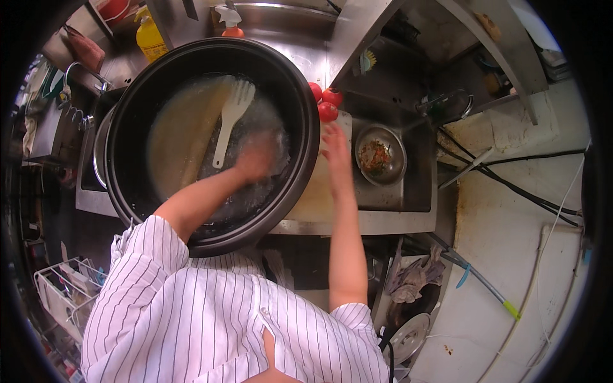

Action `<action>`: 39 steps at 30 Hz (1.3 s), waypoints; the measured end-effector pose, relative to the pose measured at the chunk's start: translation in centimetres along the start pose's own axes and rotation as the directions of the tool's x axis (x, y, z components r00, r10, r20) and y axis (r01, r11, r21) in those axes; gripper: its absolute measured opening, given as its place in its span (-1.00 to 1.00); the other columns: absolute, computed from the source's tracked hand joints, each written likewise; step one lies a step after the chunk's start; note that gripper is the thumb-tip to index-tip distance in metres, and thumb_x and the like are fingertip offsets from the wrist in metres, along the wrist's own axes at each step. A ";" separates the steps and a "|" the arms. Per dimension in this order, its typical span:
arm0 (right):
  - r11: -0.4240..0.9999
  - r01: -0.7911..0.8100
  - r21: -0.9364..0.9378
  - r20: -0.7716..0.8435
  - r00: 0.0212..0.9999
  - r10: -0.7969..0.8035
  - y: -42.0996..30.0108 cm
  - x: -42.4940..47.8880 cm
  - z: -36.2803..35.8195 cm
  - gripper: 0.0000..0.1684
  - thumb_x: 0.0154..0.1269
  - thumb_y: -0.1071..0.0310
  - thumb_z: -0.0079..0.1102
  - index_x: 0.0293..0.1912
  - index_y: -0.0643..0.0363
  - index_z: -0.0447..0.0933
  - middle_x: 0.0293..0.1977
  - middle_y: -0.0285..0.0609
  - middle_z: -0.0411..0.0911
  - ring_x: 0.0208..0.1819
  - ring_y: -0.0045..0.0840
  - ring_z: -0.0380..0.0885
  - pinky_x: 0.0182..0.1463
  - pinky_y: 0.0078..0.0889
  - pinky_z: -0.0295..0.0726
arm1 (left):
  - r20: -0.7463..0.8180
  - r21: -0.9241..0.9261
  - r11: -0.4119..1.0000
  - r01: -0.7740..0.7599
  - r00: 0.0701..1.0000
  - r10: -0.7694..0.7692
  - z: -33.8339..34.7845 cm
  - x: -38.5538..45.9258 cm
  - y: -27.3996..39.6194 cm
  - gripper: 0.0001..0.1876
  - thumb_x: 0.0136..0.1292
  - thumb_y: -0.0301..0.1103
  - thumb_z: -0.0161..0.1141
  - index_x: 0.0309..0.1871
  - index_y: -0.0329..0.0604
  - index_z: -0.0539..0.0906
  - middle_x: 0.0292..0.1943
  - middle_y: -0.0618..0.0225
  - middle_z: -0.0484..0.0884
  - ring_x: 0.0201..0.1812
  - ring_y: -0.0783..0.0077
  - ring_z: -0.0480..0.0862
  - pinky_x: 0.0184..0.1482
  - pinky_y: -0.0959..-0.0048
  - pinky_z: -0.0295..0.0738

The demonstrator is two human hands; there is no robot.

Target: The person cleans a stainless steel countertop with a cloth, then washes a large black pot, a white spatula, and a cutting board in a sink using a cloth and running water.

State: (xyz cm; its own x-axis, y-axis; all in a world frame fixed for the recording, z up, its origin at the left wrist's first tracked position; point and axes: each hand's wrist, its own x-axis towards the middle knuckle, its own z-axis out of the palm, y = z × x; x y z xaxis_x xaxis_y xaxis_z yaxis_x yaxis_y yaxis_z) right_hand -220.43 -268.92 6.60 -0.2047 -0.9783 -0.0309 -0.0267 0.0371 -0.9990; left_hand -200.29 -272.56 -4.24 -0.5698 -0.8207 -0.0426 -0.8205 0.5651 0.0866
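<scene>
A large black pot (300, 191) stands tilted over the sink counter, with cloudy water pooled toward its left side. My left hand (258, 155) is inside it, blurred, against the wet right part of the inner surface; whether it grips anything cannot be told. Beside that hand, a white slotted plastic spatula (230, 119) lies in the pot. My right hand (336, 139) is outside the rim, over a cutting board (311, 194), its fingers apart and nothing seen in them. Just beyond its fingertips sit several red tomatoes (328, 111).
A metal bowl (403, 160) with food scraps sits in the right sink (416, 198). Behind the pot stand a yellow bottle (151, 38) and a spray bottle (231, 24). A faucet (448, 103) is at right, another (88, 76) at left. A steel partition (357, 38) rises behind the tomatoes.
</scene>
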 end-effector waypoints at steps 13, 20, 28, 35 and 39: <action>0.992 0.023 -0.123 0.042 0.999 -0.018 -2.3 -1.4 4.3 -0.15 0.00 0.56 0.02 0.32 0.05 0.02 0.20 -0.01 0.25 0.17 -0.29 0.31 0.18 -0.41 0.29 | -0.152 -0.204 0.884 0.421 0.878 -0.454 -2.0 1.9 -9.8 -0.60 0.22 -0.27 -0.10 0.06 -0.35 0.37 -0.01 -0.23 0.42 0.05 -0.21 0.39 0.15 0.09 0.22; 0.997 0.047 -0.063 0.005 0.999 -0.047 -1.9 -1.4 4.6 -0.15 -0.04 0.59 0.00 0.31 0.03 0.07 0.17 -0.03 0.29 0.10 -0.32 0.38 0.10 -0.45 0.36 | -0.023 -0.222 0.938 0.268 0.960 -0.279 -2.7 -6.7 -8.7 -0.44 0.17 -0.28 -0.03 0.21 -0.41 0.22 0.14 -0.21 0.31 0.16 -0.22 0.29 0.23 0.12 0.15; 0.986 0.146 -0.078 0.006 0.989 -0.146 -1.2 -1.0 4.7 -0.12 -0.07 0.64 -0.03 0.32 0.07 0.07 0.19 -0.16 0.24 0.12 -0.49 0.31 0.11 -0.57 0.31 | 0.019 -0.092 0.899 -0.429 0.902 0.432 -1.5 -10.5 -4.6 -0.29 0.03 -0.26 0.07 0.29 -0.31 0.17 0.32 -0.10 0.07 0.36 -0.04 0.04 0.37 0.11 -0.10; 1.000 0.024 -0.019 0.019 1.000 -0.023 -1.5 -2.0 4.7 -0.12 -0.06 0.60 -0.01 0.32 0.11 0.03 0.25 -0.01 0.16 0.27 -0.28 0.18 0.27 -0.39 0.18 | 0.346 -0.474 0.880 -0.041 0.910 0.229 -5.5 -6.1 -1.8 -0.34 0.08 -0.34 -0.02 0.31 -0.27 0.15 0.35 -0.11 0.01 0.38 -0.01 0.01 0.38 0.19 -0.13; 0.997 0.035 -0.075 -0.013 0.999 -0.036 -1.8 -2.0 4.8 -0.11 -0.06 0.60 -0.01 0.33 0.12 0.00 0.26 0.00 0.14 0.27 -0.26 0.17 0.28 -0.39 0.16 | 0.223 -0.408 0.913 0.006 0.970 0.093 -5.3 -1.6 -2.9 -0.43 0.05 -0.39 -0.04 0.21 -0.27 0.28 0.18 -0.12 0.31 0.22 -0.08 0.28 0.27 0.19 0.14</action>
State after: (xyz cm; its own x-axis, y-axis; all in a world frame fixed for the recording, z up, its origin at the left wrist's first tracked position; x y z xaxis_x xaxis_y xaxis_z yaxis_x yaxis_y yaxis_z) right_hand -215.29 -268.03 8.26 -0.2162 -0.9763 0.0053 -0.1073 0.0184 -0.9941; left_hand -196.72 -273.36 0.84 -0.6396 -0.7252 -0.2550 -0.7334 0.4762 0.4852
